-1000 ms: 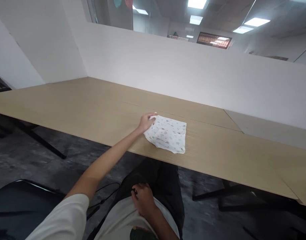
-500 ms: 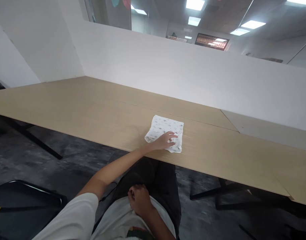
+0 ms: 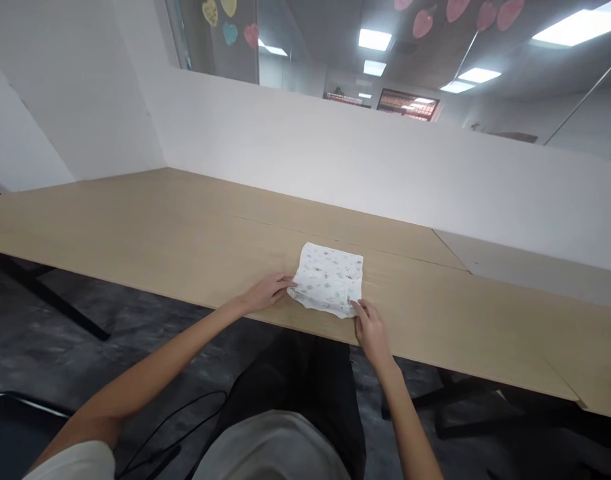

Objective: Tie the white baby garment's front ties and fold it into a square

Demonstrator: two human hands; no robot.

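A folded white cloth (image 3: 329, 277) with a small scattered print lies on the table near its front edge. At the cloth's left edge, my left hand (image 3: 270, 291) has its fingers closed together on the lower corner. My right hand (image 3: 371, 327) pinches the lower right corner between thumb and fingers. The cloth's near edge looks slightly rumpled and folded over; its middle lies flat between the two hands.
The long wooden table (image 3: 185, 230) runs along a white wall (image 3: 285, 147) with a glass window above it. Black table legs (image 3: 50, 293) stand below. A dark chair (image 3: 20, 433) is at lower left, with black cables (image 3: 185, 403) near my legs.
My left hand has slid from the top of the cloth to its left edge. My right hand has risen from my lap to the lower right corner. The view has tilted up slightly.
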